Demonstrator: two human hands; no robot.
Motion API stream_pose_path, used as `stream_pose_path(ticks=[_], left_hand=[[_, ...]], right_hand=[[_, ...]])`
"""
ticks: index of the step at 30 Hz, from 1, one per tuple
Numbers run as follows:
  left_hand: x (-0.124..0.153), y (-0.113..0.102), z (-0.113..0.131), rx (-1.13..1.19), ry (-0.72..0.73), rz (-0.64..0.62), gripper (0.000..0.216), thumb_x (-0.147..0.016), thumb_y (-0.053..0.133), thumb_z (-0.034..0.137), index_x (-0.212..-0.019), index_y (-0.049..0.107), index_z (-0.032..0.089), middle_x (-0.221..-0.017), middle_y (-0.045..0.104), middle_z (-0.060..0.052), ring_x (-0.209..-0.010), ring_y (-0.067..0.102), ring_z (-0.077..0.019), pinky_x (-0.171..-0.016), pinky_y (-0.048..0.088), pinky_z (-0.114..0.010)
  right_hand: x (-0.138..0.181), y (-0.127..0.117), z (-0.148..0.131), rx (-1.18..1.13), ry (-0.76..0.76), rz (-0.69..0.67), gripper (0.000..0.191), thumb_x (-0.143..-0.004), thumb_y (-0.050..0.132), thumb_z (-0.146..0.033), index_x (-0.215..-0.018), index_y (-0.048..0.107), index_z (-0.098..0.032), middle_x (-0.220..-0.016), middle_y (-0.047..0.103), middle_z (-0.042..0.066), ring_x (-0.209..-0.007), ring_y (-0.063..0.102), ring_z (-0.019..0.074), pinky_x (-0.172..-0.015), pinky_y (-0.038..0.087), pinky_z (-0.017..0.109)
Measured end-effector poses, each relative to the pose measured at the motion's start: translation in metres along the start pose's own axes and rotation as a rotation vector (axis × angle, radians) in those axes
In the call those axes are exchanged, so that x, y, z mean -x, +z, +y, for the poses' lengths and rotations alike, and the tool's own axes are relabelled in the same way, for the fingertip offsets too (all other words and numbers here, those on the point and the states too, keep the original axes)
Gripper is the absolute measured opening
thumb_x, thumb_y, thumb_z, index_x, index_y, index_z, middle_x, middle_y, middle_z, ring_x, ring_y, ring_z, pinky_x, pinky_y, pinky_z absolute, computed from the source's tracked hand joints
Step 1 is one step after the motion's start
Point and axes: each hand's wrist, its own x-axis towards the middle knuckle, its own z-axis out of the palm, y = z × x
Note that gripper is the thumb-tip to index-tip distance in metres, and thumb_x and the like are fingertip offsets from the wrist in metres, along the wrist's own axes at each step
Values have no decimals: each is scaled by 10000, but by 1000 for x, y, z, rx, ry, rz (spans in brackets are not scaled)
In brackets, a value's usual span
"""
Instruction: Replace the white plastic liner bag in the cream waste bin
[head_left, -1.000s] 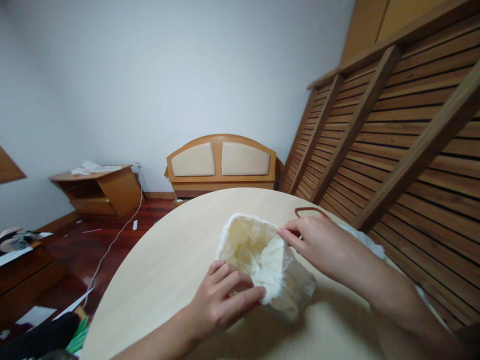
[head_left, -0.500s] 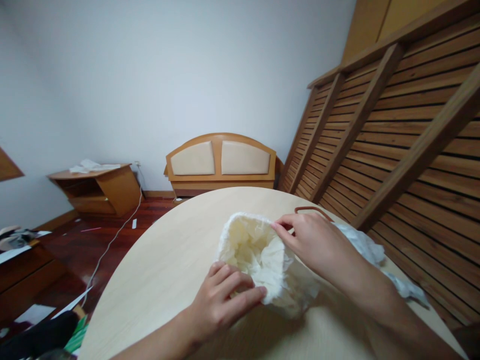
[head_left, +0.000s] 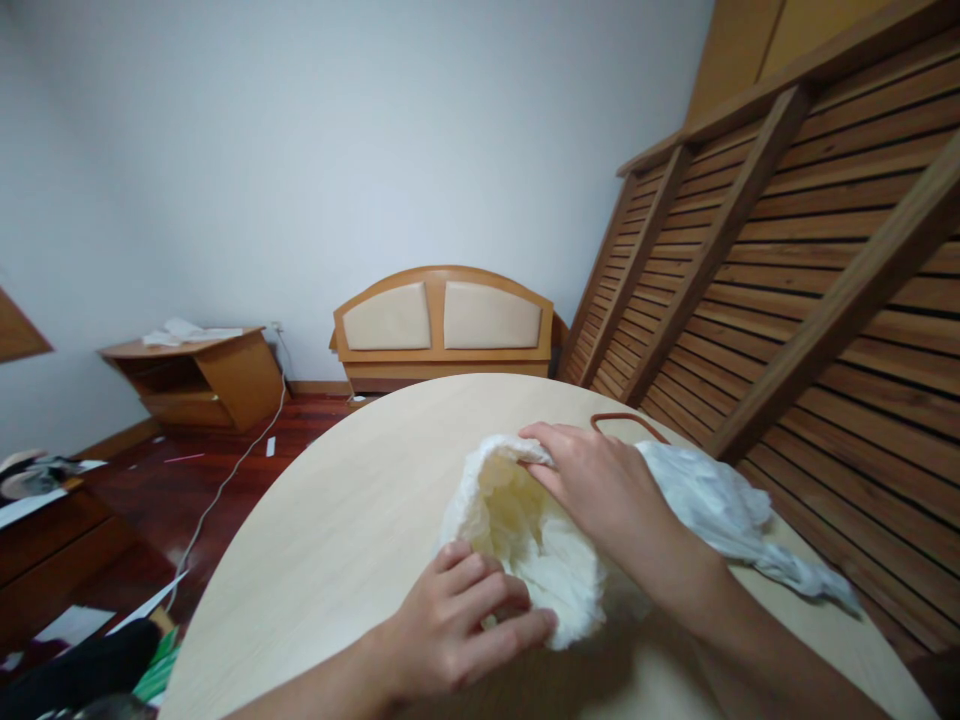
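Observation:
A thin, crinkled white plastic bag (head_left: 559, 565) stands on the round table (head_left: 360, 490), its mouth open towards me and its rim rolled outward. The inside looks pale yellow. My left hand (head_left: 469, 620) grips the near side of the rim, thumb along the front edge and fingers curled over the left side. On the far right of the rim, my right hand (head_left: 600, 485) pinches the rolled edge, with the thumb inside the mouth. The right hand and forearm hide part of the bag's right side.
Another crumpled white plastic bag (head_left: 709, 505) lies to the right, beside a brown curved strip (head_left: 630, 416). Slatted wooden panels (head_left: 810, 260) lean along the right. A headboard (head_left: 442, 355) stands behind the table; a low cabinet (head_left: 247, 380) and a white cable (head_left: 225, 480) are left.
My right hand has shifted left and inward along the rim. The bag's mouth has tipped and moved slightly right and down, and its rolled rim looks thicker. My left hand moved slightly right.

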Motion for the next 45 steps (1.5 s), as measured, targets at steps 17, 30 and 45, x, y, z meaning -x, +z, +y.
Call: stream_pose_path(ticks=[17, 30, 45], left_hand=[[-4, 1, 2, 40, 60, -9, 158, -960, 626, 176, -1105, 688, 173, -858, 685, 10, -729, 523, -133, -719, 342, -327], [-5, 3, 2, 58, 25, -10, 158, -990, 587, 182, -1106, 690, 209, -853, 703, 19, -753, 529, -132, -795, 368, -322], [2, 6, 0, 87, -6, 0, 191, -974, 630, 192, -1154, 681, 229, -897, 703, 20, -794, 555, -131, -795, 366, -312]], right_hand=[[8, 6, 1, -92, -587, 127, 682, -836, 706, -71, -1443, 503, -307, -1462, 561, 99, -1337, 523, 287, -1119, 419, 514], [2, 4, 4, -119, -456, 41, 189, -924, 615, -99, -1075, 664, -202, -1055, 712, 53, -954, 684, 219, -818, 567, 365], [3, 7, -4, -102, -659, 112, 373, -877, 734, -217, -1236, 643, -257, -1263, 679, 69, -1197, 602, 267, -1111, 411, 535]])
